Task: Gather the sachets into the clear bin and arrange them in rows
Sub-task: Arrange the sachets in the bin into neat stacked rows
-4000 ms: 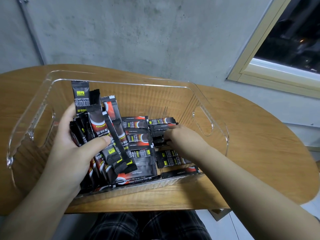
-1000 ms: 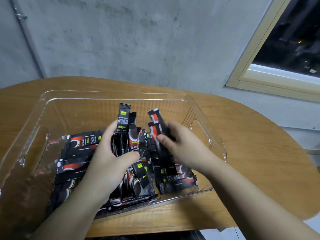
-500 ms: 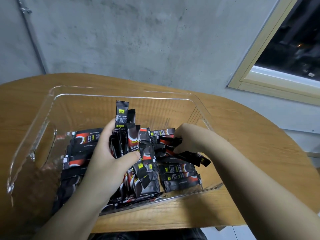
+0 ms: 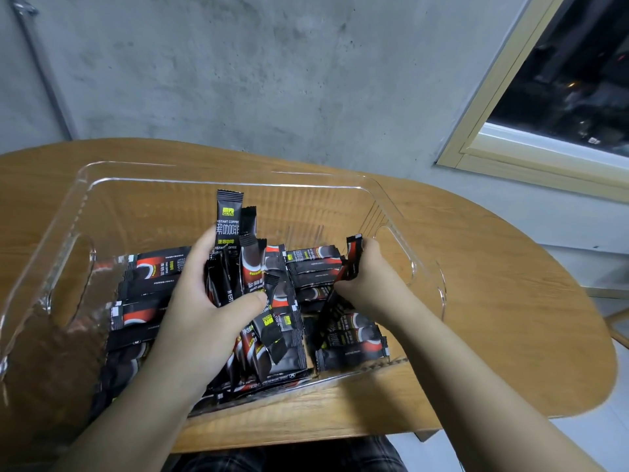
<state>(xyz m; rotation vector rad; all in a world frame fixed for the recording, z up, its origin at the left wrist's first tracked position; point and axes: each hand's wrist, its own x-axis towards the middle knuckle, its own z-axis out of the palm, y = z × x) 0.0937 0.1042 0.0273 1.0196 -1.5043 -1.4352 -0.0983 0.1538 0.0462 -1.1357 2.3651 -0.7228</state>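
Clear bin [image 4: 427,267] on wood table [image 4: 510,301]; all sachets look inside it. Left hand [image 4: 204,301] grips upright bundle of sachets [image 4: 228,229] mid-bin, thumb across front. Right hand [image 4: 366,281] pinches single sachet [image 4: 350,258] nr bin's right wall, above flat sachet rows [image 4: 313,264]. Best bet: turn it level w/ those rows, lay it edge-to-edge, don't disturb neighbours, keep the bundle tight.

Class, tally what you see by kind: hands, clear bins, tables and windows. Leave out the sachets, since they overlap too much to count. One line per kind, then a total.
Hands: 2, left hand and right hand
Bins: 1
Tables: 1
Windows: 1
Total: 5
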